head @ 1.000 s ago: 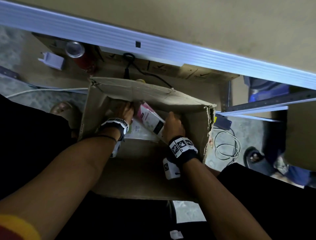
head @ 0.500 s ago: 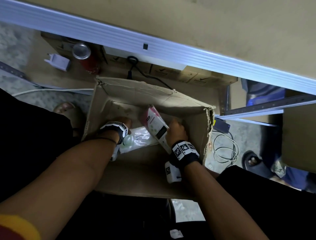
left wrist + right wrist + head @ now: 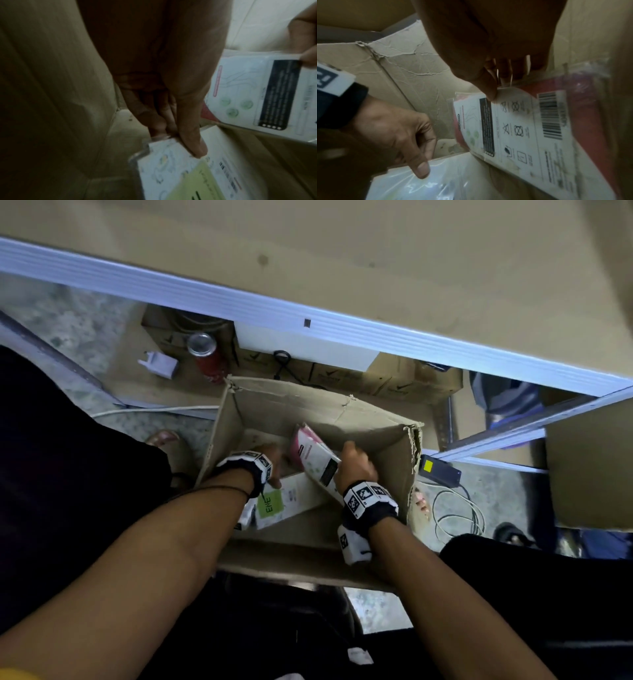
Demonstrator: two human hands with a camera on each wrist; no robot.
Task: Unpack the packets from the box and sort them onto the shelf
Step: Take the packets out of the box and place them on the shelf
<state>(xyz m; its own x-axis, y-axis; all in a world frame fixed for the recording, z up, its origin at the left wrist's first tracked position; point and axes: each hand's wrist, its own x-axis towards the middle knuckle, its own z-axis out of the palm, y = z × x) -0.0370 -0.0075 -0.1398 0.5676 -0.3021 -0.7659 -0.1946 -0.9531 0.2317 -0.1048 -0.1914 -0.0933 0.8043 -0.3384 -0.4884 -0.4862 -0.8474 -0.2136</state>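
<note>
An open cardboard box [image 3: 383, 419] stands on the floor between my legs, under the shelf edge [image 3: 308, 316]. Inside it my left hand [image 3: 270, 463] pinches a white packet with a green label [image 3: 274, 505] by its top edge, thumb on its face [image 3: 195, 146]. My right hand [image 3: 356, 463] pinches a pink and white packet [image 3: 313, 457] at its corner [image 3: 491, 94]; the packet is tilted up out of the box. Its barcode [image 3: 551, 115] shows in the right wrist view. The box floor under both packets is mostly hidden.
A red can [image 3: 207, 357] and a white plug [image 3: 159, 364] lie behind the box on flat cardboard. A black adapter with a yellow label [image 3: 440, 469] and a coiled white cable [image 3: 455, 515] lie on the floor to the right. Metal rack rails [image 3: 513, 429] run at right.
Both hands have come up a little inside the box. The green-labelled packet in the left hand has risen into view. The pink packet in the right hand has tilted up further.
</note>
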